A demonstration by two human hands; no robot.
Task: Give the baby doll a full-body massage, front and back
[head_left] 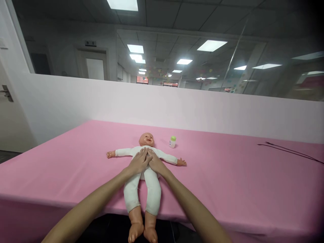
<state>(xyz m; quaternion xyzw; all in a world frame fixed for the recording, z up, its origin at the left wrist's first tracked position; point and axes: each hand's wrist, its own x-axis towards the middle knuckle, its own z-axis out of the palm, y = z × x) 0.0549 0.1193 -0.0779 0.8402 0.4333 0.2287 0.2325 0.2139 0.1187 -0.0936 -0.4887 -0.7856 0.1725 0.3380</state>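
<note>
- The left hand [136, 162] lies palm down on the white-clothed torso of the doll [153, 190], its fingers stretched out and pointing towards the doll's head.
- The right hand [156, 164] mirrors it on the other side of the doll's torso, also palm down, fingers long and angled towards the doll's head.
- Both hands rest spread on the doll rather than clamped round it; their inner edges meet over its middle, and how the thumbs overlap there is hard to tell.
- Two bare forearms slope in from either side of the doll's legs and converge on its torso.
- One doll: on its back on the counter [235, 182], face up, two arms out sideways, two legs towards the person, two feet reaching past the counter's near edge.
- One bottle [172, 142] with a green cap, upright just beside the doll's head, to the right, apart from both hands.
- Two thin dark strands [291, 152], well apart from the doll, on its right as the person sees it.
- One pink cloth [76, 162], spread over the counter under the doll.
</note>
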